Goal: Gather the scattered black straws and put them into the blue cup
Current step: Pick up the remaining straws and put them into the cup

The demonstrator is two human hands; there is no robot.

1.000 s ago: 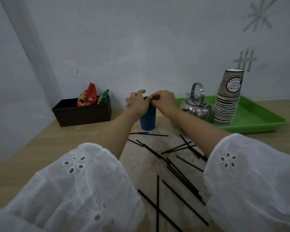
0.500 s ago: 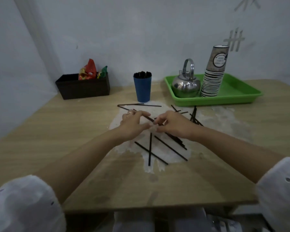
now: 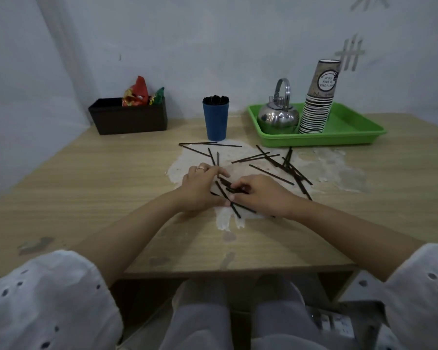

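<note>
The blue cup (image 3: 215, 121) stands upright at the back of the table, with several black straws sticking out of its top. More black straws (image 3: 271, 161) lie scattered on the worn pale patch in front of it. My left hand (image 3: 200, 186) and my right hand (image 3: 261, 194) rest side by side on the table, fingers curled around a small crossed bunch of straws (image 3: 228, 192) between them. The bunch still touches the tabletop.
A dark brown box (image 3: 128, 118) with snack packets sits at the back left. A green tray (image 3: 352, 131) at the back right holds a steel kettle (image 3: 278, 114) and a tall stack of paper cups (image 3: 319, 97). The table's near edge (image 3: 238, 270) is below my forearms.
A second ago both hands were at the cup's rim. They came back down to the table and have drawn several straws together into a bunch between them.
</note>
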